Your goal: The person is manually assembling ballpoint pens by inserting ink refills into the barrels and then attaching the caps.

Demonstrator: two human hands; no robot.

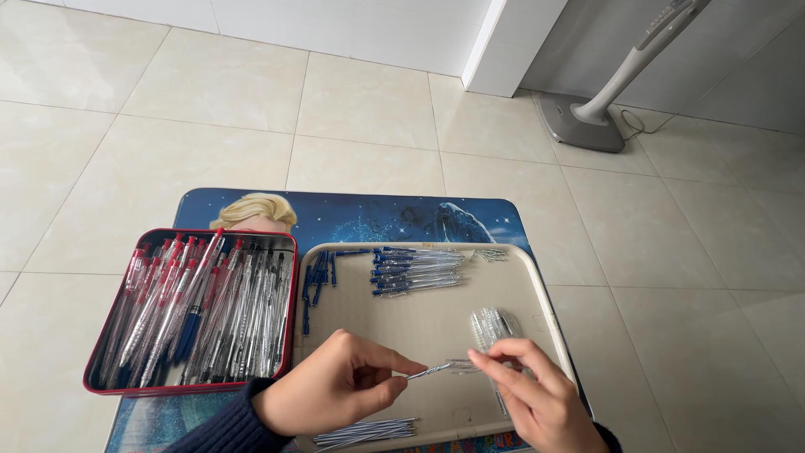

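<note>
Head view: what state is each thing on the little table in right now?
Left hand: pinching a refill tip.
Right hand: pinching a clear barrel.
Red tin: open, full of pens.
Beige tray: holds sorted piles.
Clear barrels: loose, piled.
Blue caps: loose, scattered.

Light: bright, even daylight | shadows: soft, faint | glare: mild floor sheen | focus: sharp

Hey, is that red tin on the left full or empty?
Full. The red tin has its whole floor covered by a dense layer of pens, red, blue and clear, lying side by side with no lid on.
</note>
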